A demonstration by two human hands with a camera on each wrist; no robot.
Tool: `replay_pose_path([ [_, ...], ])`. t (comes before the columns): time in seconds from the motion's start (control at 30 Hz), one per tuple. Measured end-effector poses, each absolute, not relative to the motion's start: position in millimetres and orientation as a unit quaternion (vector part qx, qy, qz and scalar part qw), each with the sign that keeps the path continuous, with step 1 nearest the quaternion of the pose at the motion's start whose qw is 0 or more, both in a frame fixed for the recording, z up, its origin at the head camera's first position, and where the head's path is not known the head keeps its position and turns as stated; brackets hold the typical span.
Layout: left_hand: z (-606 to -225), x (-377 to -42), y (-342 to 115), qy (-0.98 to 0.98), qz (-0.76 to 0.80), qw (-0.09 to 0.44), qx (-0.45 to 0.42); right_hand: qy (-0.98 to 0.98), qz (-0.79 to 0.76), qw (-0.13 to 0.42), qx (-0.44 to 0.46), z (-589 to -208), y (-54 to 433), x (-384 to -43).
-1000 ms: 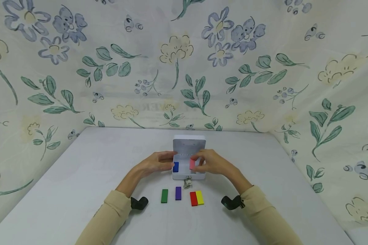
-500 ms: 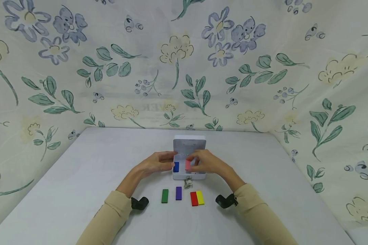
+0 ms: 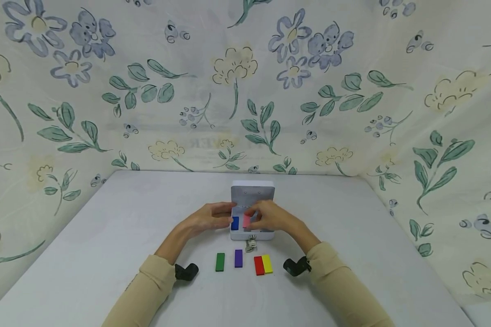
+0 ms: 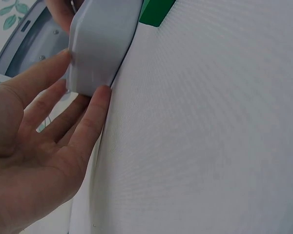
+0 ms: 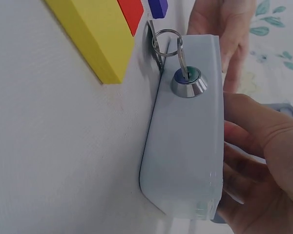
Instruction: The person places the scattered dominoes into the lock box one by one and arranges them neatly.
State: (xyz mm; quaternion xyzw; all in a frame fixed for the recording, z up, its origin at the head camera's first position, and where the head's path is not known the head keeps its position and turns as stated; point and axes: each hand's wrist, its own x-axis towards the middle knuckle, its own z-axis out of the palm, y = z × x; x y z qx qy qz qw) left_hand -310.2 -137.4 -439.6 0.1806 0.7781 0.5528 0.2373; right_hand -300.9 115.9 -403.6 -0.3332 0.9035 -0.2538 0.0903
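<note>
A light grey metal box (image 3: pixel 239 236) stands with its lid (image 3: pixel 251 196) raised at the back. My right hand (image 3: pixel 276 216) is over the box and pinches a pink block (image 3: pixel 246 220) between thumb and fingers, just right of a blue block (image 3: pixel 235 223) lying inside. Beside the box, my left hand (image 3: pixel 206 218) has its fingers extended. In the left wrist view, the thumb touches the box's upper edge and fingertips (image 4: pixel 101 95) touch its side wall. The box wall hides the blocks inside from both wrist views.
In front of the box lie a green block (image 3: pixel 220 262), a purple block (image 3: pixel 238 258), a red block (image 3: pixel 259 265) and a yellow block (image 3: pixel 267 264). A key (image 3: pixel 249 246) on a ring hangs from the box's front lock (image 5: pixel 189 84). Patterned cloth stands behind the white table (image 3: pixel 147 190).
My right hand has moved left inside the box with the pink block, bringing it close to the blue one. The left hand has stayed at the box's side.
</note>
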Motion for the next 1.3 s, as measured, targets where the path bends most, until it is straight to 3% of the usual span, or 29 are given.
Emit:
replay_pose_path([
  [1.3, -438.2, -308.6, -136.4, 0.77, 0.565, 0.237, 0.18, 0.921, -0.22, 0.094, -0.307, -412.2, 95.8, -305.2],
])
